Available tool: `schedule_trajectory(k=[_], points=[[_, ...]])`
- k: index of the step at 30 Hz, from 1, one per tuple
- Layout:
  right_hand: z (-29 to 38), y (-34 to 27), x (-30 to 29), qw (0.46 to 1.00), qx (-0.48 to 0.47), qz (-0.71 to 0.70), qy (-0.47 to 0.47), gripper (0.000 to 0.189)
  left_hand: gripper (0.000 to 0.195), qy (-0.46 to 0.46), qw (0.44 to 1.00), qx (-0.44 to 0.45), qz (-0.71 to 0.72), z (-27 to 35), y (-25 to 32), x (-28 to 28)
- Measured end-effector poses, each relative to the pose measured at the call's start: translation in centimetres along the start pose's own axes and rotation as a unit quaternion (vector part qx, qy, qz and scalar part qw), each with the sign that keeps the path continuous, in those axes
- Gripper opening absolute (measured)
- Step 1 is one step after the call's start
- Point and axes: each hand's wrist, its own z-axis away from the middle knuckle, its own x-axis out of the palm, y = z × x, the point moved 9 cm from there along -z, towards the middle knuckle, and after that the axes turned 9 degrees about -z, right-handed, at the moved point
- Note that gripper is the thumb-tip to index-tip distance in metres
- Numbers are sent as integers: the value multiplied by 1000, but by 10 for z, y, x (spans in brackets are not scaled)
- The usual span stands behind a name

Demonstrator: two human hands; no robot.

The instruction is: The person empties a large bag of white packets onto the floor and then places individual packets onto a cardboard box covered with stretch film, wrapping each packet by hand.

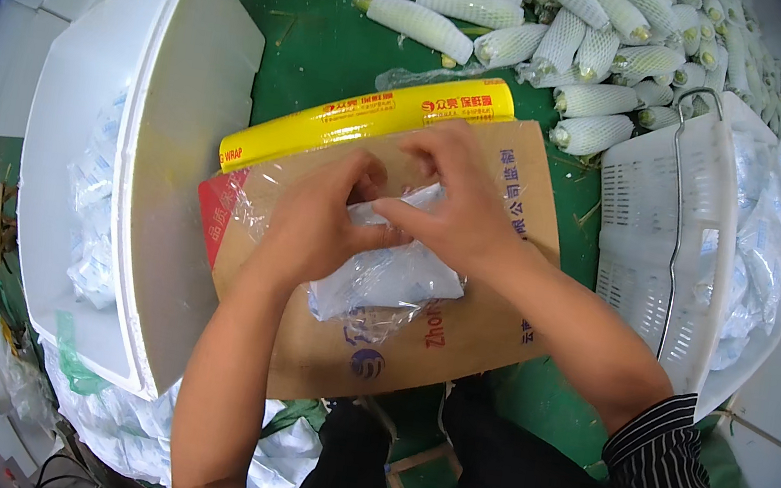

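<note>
A white plastic packet (385,281), looking like an ice pack, lies on a brown cardboard box (313,368) in front of me, with clear cling film loosely around it. My left hand (331,213) grips the packet's far left end, thumb pressed across its top. From the other side my right hand (459,209) holds the same end between curled fingers and thumb, and the two thumbs meet there. Parts of the fingers are hidden behind the packet. Just beyond my hands, a yellow printed roll of cling film (371,118) rests along the box's far edge.
On the left stands a white foam box (177,162) with similar packets inside. A white plastic basket (630,240) on the right holds more packets. Corn cobs in foam netting (561,43) are heaped on the green floor (315,31). Packets (133,425) also lie at lower left.
</note>
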Motion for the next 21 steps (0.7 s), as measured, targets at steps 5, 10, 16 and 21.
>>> schedule_trajectory(k=[5, 10, 16, 21], points=[[86, -47, 15, 923, -163, 231, -261, 76, 33, -24, 991, -122, -41, 1, -9, 5], [97, -58, 27, 910, -230, 296, -177, 67, 31, -39, 988, -108, -101, 15, 4, 16], [75, -82, 11, 893, -21, 138, -427, 67, 39, 13, 982, -122, 146, 101, -13, -8], [-3, -36, 47, 867, 7, 203, -456, 71, 93, 17, 961, 182, -210, 122, 27, -27]])
